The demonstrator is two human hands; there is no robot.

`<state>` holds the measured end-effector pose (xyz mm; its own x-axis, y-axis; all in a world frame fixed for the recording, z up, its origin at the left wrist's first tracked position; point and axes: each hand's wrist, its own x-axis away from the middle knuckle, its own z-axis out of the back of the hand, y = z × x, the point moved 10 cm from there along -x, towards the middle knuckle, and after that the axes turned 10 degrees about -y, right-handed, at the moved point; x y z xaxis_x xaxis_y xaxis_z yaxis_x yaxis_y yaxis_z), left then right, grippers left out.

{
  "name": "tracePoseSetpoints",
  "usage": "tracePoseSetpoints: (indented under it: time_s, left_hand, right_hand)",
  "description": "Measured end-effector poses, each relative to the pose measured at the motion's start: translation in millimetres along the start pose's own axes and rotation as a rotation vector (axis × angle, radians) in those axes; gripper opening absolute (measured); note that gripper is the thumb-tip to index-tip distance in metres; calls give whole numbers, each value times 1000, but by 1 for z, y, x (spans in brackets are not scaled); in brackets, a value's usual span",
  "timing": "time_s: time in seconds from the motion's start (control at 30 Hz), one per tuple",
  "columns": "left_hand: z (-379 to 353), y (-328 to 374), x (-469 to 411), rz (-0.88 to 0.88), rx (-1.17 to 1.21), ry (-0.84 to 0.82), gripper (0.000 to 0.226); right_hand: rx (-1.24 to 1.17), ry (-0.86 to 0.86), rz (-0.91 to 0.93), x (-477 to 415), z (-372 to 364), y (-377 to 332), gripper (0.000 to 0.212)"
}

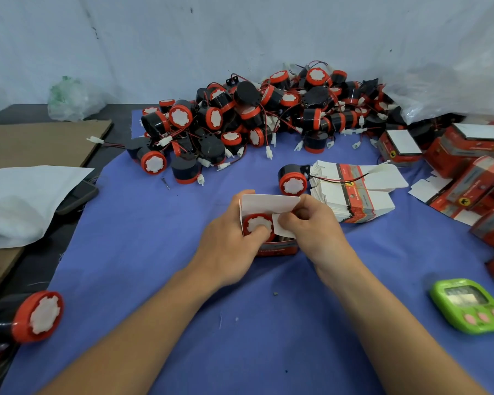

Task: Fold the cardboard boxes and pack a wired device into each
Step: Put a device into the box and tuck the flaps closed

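Observation:
A small red cardboard box (280, 248) stands on the blue cloth at the centre, its white top flap (270, 203) raised. Inside sits a wired device (258, 223) with a red rim and a white face. My left hand (228, 238) grips the box from the left, thumb on the device. My right hand (311, 220) pinches a white side flap (280, 228) of the box. A stack of flat boxes (354, 195) lies to the right, with one device (293, 181) beside it and its wire across the stack.
A big heap of black and red wired devices (254, 115) fills the far middle. Folded red boxes (474, 155) pile up at the right. A green timer (468, 305) lies near right, one device (35, 316) near left, a white bag (20, 201) and a phone (77, 195) at left.

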<state>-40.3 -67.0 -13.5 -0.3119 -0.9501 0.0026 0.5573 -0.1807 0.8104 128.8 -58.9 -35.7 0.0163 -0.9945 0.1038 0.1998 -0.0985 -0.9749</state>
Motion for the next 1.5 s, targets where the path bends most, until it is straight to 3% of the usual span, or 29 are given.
tracePoseSetpoints:
  time_s: [0.2,0.33,0.63,0.9,1.07,1.27,1.5]
  left_hand:
    - [15,-12,-4,-53,520,42,44]
    - [19,-13,-5,-57,396,70,49]
    - [2,-3,-5,-100,423,-97,39]
    - [-1,-4,-5,-101,480,-130,38]
    - [-5,-1,-7,-139,511,-203,41]
    - [1,-3,-10,-116,448,-131,54]
    - [2,-8,-10,-92,406,-81,40]
  right_hand:
    - [-40,22,-9,0,2,4,12]
    - [-61,26,-11,0,2,5,14]
    - [-80,95,64,8,5,1,11]
    - [-57,131,66,9,8,0,19]
    - [-41,188,37,8,13,4,4]
    - [68,259,5,6,19,2,15]
    - [52,233,-43,5,17,5,25]
